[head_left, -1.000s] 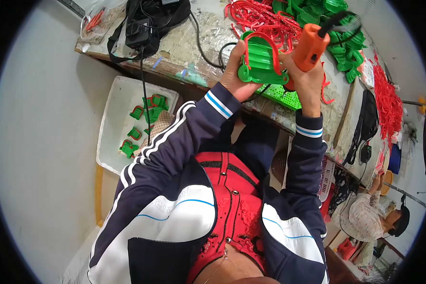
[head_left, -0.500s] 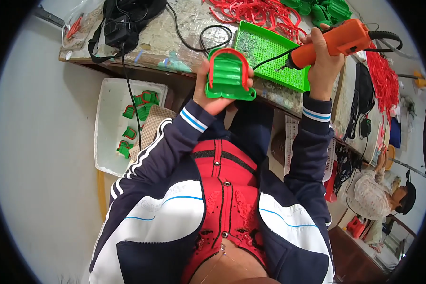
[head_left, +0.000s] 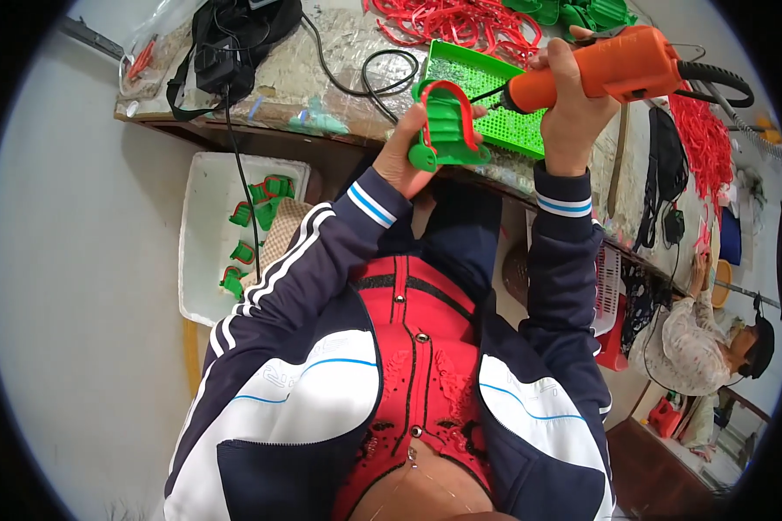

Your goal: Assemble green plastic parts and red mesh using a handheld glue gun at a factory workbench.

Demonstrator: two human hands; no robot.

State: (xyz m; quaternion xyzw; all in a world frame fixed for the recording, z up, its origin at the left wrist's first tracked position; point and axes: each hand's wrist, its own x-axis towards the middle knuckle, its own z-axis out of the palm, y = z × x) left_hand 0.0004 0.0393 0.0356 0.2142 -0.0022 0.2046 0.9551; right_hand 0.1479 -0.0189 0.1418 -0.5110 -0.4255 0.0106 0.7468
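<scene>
Cluttered worktable [head_left: 278, 82] — near a green perforated plastic tray [head_left: 513, 130], the left hand [head_left: 400, 156] grips a green plastic piece [head_left: 446, 130], red trim [head_left: 447, 84] fitted; the right hand [head_left: 573, 117], an orange corded tool [head_left: 626, 65]. Loose red strips [head_left: 460, 24] lie unfitted beyond the tray.

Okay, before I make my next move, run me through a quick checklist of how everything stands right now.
1. Left hand gripping the green part: ok, held at its side.
2. Right hand around the orange power tool: ok.
3. Red strip along the green part's curved rim: ok.
4. Red strip fully seated: cannot tell, too small to see.
5. Tool tip touching the part: cannot tell, though it is close.
6. Green tray on the table: ok.
</scene>
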